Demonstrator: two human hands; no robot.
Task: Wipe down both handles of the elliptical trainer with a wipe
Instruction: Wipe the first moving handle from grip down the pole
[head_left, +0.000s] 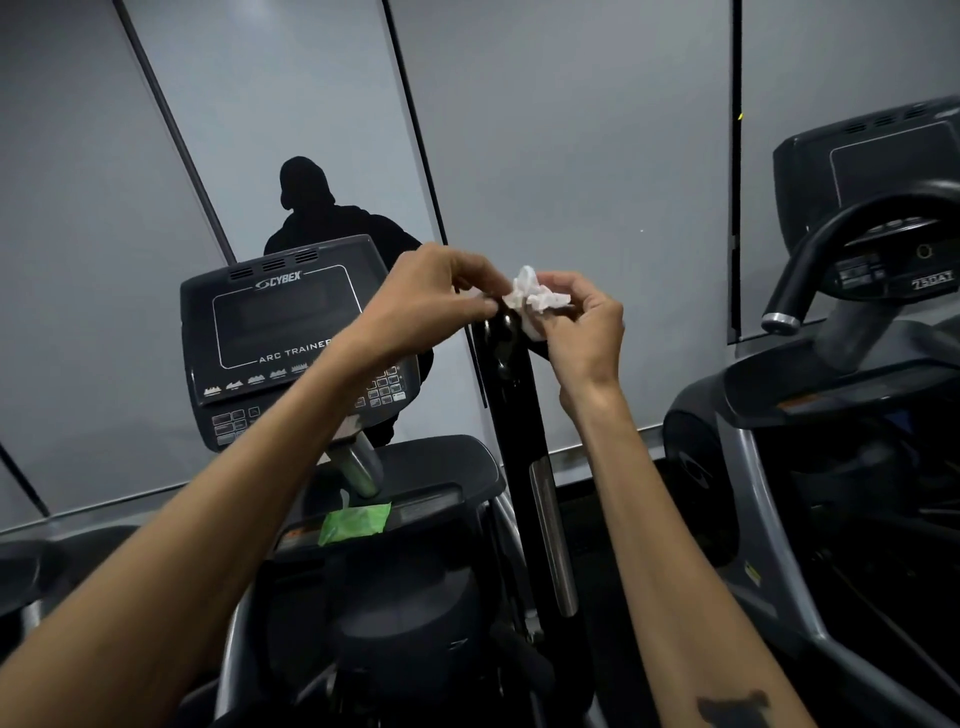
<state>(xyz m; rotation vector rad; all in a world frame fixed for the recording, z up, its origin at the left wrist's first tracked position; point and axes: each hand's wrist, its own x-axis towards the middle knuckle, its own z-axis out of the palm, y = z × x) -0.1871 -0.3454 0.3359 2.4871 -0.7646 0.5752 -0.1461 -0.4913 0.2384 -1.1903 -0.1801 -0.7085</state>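
A crumpled white wipe is held between both hands just above the top of the black right handle of the elliptical trainer. My left hand pinches the wipe's left edge with its fingertips. My right hand grips its right side, fingers curled round it. The handle rises upright in the middle of the view, with a silver sensor strip on its lower part. The left handle is not in view.
The trainer's console stands to the left behind my left forearm. A green wipe packet lies on the shelf below it. A second machine stands close on the right. A mirrored wall lies ahead.
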